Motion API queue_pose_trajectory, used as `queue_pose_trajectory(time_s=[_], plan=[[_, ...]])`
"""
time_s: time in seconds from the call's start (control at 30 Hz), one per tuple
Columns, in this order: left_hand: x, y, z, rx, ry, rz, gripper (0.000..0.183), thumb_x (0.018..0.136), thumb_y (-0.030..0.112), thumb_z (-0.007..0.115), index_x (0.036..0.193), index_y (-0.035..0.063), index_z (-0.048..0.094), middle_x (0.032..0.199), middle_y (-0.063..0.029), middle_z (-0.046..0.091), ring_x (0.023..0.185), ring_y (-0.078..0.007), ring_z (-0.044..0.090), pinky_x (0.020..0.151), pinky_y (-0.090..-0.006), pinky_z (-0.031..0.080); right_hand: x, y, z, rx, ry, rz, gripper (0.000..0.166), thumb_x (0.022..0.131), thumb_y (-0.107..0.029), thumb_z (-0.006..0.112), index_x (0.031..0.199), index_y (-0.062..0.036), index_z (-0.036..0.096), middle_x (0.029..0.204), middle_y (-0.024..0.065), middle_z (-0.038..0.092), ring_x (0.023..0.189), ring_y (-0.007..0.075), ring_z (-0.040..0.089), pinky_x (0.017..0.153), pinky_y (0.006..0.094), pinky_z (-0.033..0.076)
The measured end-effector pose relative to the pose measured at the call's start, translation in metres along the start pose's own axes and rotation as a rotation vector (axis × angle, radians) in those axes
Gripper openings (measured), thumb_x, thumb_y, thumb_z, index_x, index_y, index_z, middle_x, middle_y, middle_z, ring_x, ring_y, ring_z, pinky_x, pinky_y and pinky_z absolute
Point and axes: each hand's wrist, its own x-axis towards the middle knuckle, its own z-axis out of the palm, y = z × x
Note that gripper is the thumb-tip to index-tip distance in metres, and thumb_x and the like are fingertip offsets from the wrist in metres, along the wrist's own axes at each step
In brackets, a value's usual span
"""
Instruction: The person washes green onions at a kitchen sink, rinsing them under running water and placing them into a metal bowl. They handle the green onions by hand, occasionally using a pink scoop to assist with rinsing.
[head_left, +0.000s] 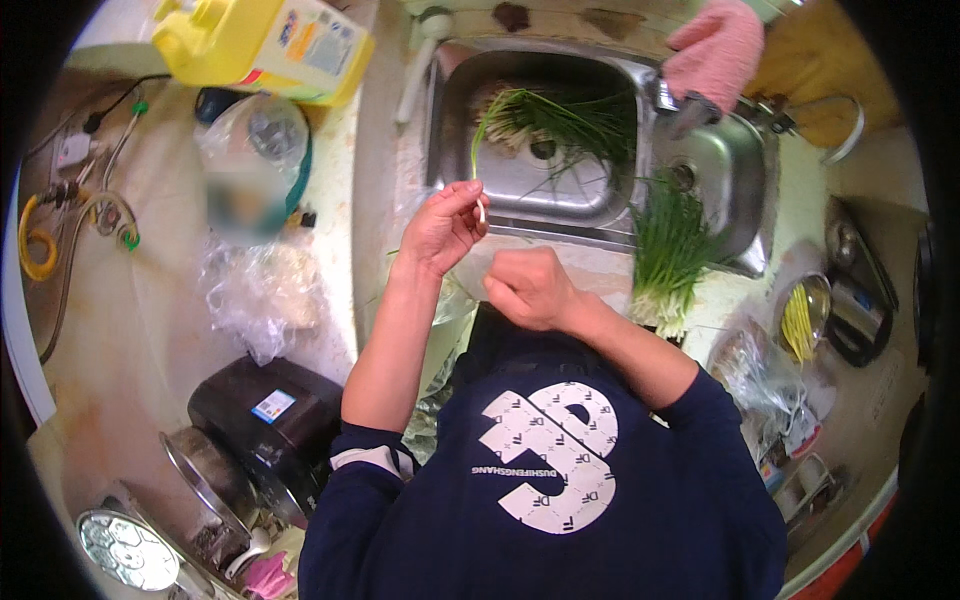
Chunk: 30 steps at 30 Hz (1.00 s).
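My left hand (448, 225) pinches one green stalk, seemingly a Chinese chive or thin scallion (477, 142), by its white end; its leaves bend over the sink's near-left part. Curled just to the right, near the sink's front edge, is my right hand (527, 289); whether anything is inside its fingers cannot be seen. In the large basin of the steel sink (480, 191) lies a loose heap of similar greens (570, 124). A second bunch of greens (670, 247) rests across the front rim of the small basin, white ends towards me.
A pink cloth mitt (716, 56) hangs over the faucet area. At left stand a yellow plastic jug (262, 49), clear plastic bags (262, 292) and a black appliance (262, 420). On the right are a metal bowl with yellow-green strips (802, 319), an electric kettle (862, 315) and more plastic bags (757, 375).
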Motion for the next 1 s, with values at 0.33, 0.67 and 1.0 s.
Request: queue_pose_trajectory(time_s=[0.33, 0.67, 1.0], plan=[[-0.064, 0.052, -0.046, 0.498, 0.405, 0.502, 0.012, 0.087, 0.008, 0.067, 0.095, 0.0030, 0.059, 0.082, -0.0072, 0.066, 0.071, -0.0112, 0.061, 0.065, -0.0232, 0.050, 0.020, 0.034, 0.114, -0.571, -0.231, -0.065, 0.034, 0.080, -0.018, 0.059, 0.110, -0.0035, 0.058, 0.105, 0.0102, 0.057, 0.099, 0.0256, 0.053, 0.080, 0.0399, 0.041], [-0.062, 0.029, -0.049, 0.642, 0.367, 0.441, 0.015, 0.086, 0.012, 0.069, 0.094, 0.0018, 0.061, 0.081, -0.0066, 0.067, 0.068, -0.0095, 0.059, 0.064, -0.0215, 0.047, 0.011, 0.032, 0.132, -0.575, -0.202, 0.069, 0.015, 0.081, -0.011, 0.054, 0.087, -0.0004, 0.062, 0.087, 0.0147, 0.059, 0.077, 0.0276, 0.063, 0.063, 0.0390, 0.053], [-0.055, 0.014, -0.043, 0.639, 0.317, 0.434, 0.014, 0.087, 0.011, 0.068, 0.094, 0.0013, 0.061, 0.081, -0.0067, 0.067, 0.067, -0.0095, 0.058, 0.065, -0.0222, 0.048, -0.022, 0.100, 0.053, -0.412, 0.026, 0.222, 0.005, 0.079, -0.008, 0.055, 0.078, -0.0039, 0.055, 0.080, 0.0146, 0.056, 0.075, 0.0350, 0.059, 0.065, 0.0451, 0.050]])
